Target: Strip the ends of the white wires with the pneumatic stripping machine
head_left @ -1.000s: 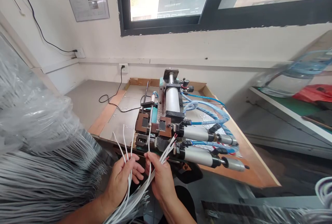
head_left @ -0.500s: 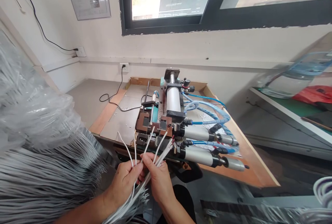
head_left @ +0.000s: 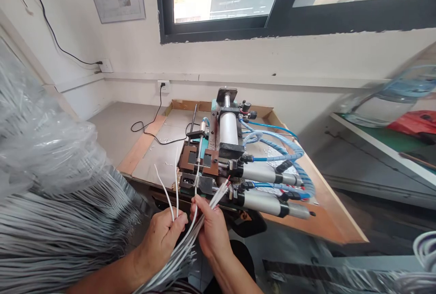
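My left hand (head_left: 162, 234) is closed around white cables (head_left: 177, 185), two of which stick up from between thumb and fingers. My right hand (head_left: 213, 230) grips a bundle of white cables (head_left: 218, 196); a red tip shows at its upper end. Between its thumb and forefinger, one separate white cable (head_left: 196, 180) runs up into the pneumatic wire-stripping machine (head_left: 228, 128). That cable's end is hidden between the machine's brown jaw blocks (head_left: 210, 162). Below the hands, the rest of the cables trail down toward my lap.
A large stack of grey cables (head_left: 61, 239) under plastic film lies at left. White scraps (head_left: 166, 141) dot the wooden-edged bench (head_left: 136, 151). Blue air hoses (head_left: 289, 148) and cylinders (head_left: 262, 203) reach out right. A shelf (head_left: 374, 148) holds a large bottle (head_left: 391, 98).
The right jaw blocks have moved left and closed in around one cable. The cylinder ends at right have shifted left. My hands have moved slightly apart, and the other cable joined the right-hand bundle.
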A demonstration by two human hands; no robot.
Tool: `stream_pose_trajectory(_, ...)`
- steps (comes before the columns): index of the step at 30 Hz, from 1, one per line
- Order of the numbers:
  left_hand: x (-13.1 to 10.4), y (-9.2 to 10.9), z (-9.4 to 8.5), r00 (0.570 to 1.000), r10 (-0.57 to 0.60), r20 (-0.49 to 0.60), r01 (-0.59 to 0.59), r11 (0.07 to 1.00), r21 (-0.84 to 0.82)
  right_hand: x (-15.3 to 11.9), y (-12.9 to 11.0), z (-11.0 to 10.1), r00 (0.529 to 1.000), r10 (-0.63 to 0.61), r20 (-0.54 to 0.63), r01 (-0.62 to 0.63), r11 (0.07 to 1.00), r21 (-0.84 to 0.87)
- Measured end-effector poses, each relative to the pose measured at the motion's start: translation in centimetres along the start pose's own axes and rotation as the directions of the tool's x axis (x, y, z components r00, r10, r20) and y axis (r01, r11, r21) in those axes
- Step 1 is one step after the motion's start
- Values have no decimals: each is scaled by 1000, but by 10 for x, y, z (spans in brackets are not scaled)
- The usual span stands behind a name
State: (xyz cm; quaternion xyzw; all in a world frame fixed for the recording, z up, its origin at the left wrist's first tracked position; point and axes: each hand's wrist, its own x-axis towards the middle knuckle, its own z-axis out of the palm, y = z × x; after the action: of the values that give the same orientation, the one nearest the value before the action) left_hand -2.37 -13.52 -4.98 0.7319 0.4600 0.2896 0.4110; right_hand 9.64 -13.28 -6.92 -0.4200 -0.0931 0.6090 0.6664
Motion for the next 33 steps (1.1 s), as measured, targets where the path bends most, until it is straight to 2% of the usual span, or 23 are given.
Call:
stream_pose_trajectory(4,-4,2,-1,994,43,102,-59,986,155,0,0,2,992,77,96,-76,997,-13)
stream_pose_trajectory(6,-7,-1,2,986,56,156,-89,974,209,0,-1,3,983,98,153,-87,993,-74)
stream_pose_trajectory(11,-14,-11,6,960,22,281,-100,958,267,-5,5,-2,994,-41,103,64,972,-225)
stream_pose_trajectory(15,-17,-11,6,962,-20,271,-45,972,231,-10,11,-12,991,-84,103,107,964,-243)
stream_pose_trajectory(22,-19,-7,4,968,-4,253,-41,984,173,-13,8,-13,995,-6,103,22,987,-158)
stream_pose_trajectory(26,-20,-8,5,964,30,266,-93,969,227,-10,7,-10,994,52,94,-40,992,-122)
stream_pose_trajectory(29,-22,-10,6,952,37,302,-134,942,307,-9,7,-9,995,53,79,-42,990,-134)
stream_pose_trajectory(33,-28,-13,7,928,60,367,-219,886,409,-9,4,-6,987,69,142,-30,966,-257)
